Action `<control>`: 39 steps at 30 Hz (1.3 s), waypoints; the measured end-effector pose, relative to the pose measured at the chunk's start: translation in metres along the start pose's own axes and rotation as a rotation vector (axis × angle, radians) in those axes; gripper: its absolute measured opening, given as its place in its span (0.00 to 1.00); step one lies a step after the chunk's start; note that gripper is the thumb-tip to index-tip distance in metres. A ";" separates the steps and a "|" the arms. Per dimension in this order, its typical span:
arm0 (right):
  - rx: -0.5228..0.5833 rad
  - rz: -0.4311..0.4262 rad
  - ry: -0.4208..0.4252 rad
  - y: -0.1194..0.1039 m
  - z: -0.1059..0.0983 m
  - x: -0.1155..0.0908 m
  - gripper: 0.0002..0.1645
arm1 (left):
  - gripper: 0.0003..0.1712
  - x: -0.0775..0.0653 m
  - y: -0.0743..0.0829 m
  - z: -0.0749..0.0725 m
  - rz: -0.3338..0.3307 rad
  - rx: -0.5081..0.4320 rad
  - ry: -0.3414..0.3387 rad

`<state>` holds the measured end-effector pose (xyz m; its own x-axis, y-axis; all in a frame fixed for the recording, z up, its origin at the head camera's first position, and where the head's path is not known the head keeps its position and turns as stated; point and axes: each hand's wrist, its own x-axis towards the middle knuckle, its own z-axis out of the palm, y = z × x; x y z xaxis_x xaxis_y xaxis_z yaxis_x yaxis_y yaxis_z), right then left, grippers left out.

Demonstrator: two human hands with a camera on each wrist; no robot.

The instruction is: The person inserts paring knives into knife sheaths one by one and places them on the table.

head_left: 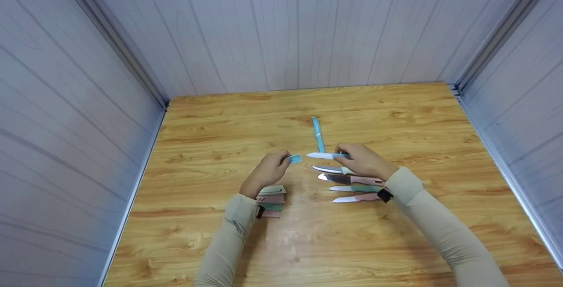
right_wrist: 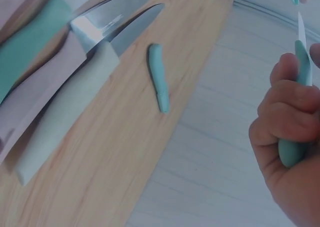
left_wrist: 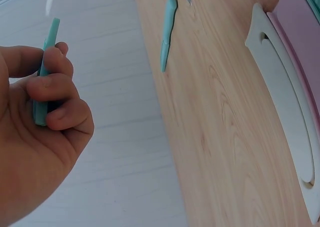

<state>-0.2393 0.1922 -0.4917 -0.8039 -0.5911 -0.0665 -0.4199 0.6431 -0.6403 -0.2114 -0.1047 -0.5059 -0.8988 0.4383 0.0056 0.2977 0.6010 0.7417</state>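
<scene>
Above the surface (head_left: 198, 168), the right hand (head_left: 364, 160) grips the blue-handled paring knife (head_left: 321, 156), long axis roughly parallel to the far edge, blade toward the left edge; just beyond its tip, apart, the left hand's (head_left: 271, 169) grip holds the blue blade sheath (head_left: 295, 158).

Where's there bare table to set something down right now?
The table is bare from its left edge to the left hand, from the right hand to its right edge, and between the sleeves, nearer than the sheaths and row of knives. Crowding: sheaths by the left wrist, knives by the right, a lone blue knife lying beyond them.
</scene>
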 end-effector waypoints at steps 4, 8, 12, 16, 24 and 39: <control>0.003 -0.052 0.025 -0.004 -0.001 0.004 0.16 | 0.15 0.002 0.002 0.002 0.019 0.002 0.014; -0.009 -0.072 0.019 -0.008 -0.002 0.006 0.18 | 0.15 0.001 0.005 0.002 0.040 -0.008 0.007; -0.030 -0.073 0.010 -0.011 -0.003 0.007 0.19 | 0.15 0.001 0.007 0.002 0.053 -0.023 -0.006; -0.045 -0.088 0.016 -0.011 -0.004 0.007 0.19 | 0.15 0.001 0.008 0.004 0.052 -0.021 -0.007; -0.014 -0.139 -0.002 -0.008 -0.003 0.007 0.21 | 0.13 -0.001 0.009 0.007 0.052 -0.055 -0.007; 0.020 -0.115 -0.043 -0.013 -0.002 0.006 0.22 | 0.11 -0.001 0.010 0.010 0.094 -0.056 -0.031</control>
<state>-0.2396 0.1810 -0.4821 -0.7318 -0.6811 -0.0246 -0.4994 0.5605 -0.6606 -0.2043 -0.0929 -0.5052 -0.8569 0.5123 0.0569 0.3613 0.5181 0.7753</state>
